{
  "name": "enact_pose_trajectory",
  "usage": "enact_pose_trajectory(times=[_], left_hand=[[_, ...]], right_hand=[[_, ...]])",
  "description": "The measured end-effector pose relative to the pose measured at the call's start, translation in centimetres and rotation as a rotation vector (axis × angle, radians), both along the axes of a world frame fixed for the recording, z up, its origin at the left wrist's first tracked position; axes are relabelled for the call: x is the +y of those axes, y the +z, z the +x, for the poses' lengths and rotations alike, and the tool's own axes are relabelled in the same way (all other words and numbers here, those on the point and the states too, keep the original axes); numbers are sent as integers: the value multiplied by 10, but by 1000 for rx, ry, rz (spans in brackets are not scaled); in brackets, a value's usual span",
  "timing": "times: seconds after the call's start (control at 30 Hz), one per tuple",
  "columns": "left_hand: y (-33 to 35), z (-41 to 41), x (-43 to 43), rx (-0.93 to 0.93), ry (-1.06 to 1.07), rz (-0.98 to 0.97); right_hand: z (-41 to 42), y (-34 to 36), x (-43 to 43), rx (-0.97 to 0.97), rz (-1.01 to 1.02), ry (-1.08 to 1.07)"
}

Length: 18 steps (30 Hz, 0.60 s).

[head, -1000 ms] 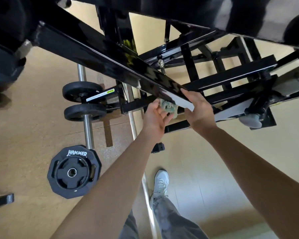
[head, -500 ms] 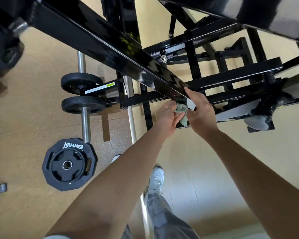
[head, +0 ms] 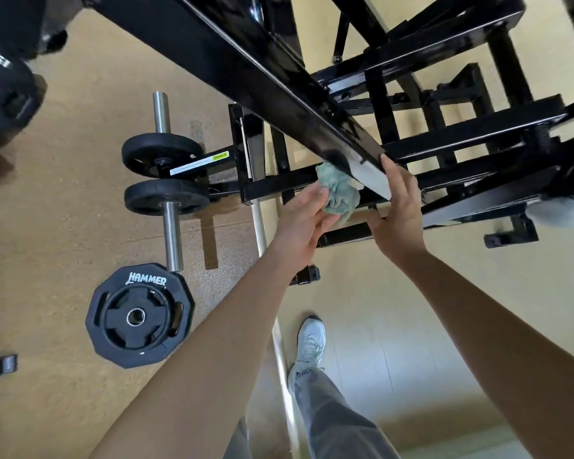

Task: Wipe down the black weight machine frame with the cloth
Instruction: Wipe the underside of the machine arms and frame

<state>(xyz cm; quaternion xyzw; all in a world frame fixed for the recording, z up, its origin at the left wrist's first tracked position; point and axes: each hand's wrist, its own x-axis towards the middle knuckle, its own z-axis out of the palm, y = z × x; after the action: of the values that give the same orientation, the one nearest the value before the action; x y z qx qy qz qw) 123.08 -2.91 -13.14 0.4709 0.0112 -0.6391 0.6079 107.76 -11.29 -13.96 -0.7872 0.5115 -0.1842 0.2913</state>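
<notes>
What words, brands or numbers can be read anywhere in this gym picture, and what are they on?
"HAMMER": white letters on the black weight plate.
White sticker with a yellow-green end on the black frame: print too small to read.
White letters on the dark gear at the left edge: blurred and cut off, unreadable.

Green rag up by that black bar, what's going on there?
A person is wiping down a black weight machine frame. Their left hand holds a crumpled green cloth at the lower end of the frame's slanted beam. The right hand rests with straight fingers on that beam's end, just beside the cloth. A Hammer weight plate lies on the floor to the left.
</notes>
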Motion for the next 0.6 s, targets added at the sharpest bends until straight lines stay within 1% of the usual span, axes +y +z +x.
enact_pose_trajectory(times=[0.07,0.17,0.27,0.33,0.37,0.4,0.43,0.5,0.57,0.6], left_hand=[[-16,9,7,-93,-3,87],[-50,25,19,-221,-19,216],[-89,45,30,-340,-68,202],[-113,65,35,-468,-115,163],[-126,76,36,-537,-139,143],[-139,89,34,-605,-155,121],[-153,102,29,-684,-159,113],[-183,124,14,-883,-157,149],[-211,133,-2,-1091,-201,170],[-225,131,-11,-1143,-233,167]], right_hand=[[7,-4,6,8,-29,-37],[21,-19,23,-55,-85,-97],[36,-42,42,-123,-166,-204],[41,-47,43,-84,-225,-329],[38,-48,37,-53,-288,-377],[34,-47,28,-50,-361,-381],[30,-45,16,-77,-405,-339],[24,-44,-7,-133,-412,-211],[27,-49,-17,-107,-481,-175],[29,-56,-17,-89,-507,-186]])
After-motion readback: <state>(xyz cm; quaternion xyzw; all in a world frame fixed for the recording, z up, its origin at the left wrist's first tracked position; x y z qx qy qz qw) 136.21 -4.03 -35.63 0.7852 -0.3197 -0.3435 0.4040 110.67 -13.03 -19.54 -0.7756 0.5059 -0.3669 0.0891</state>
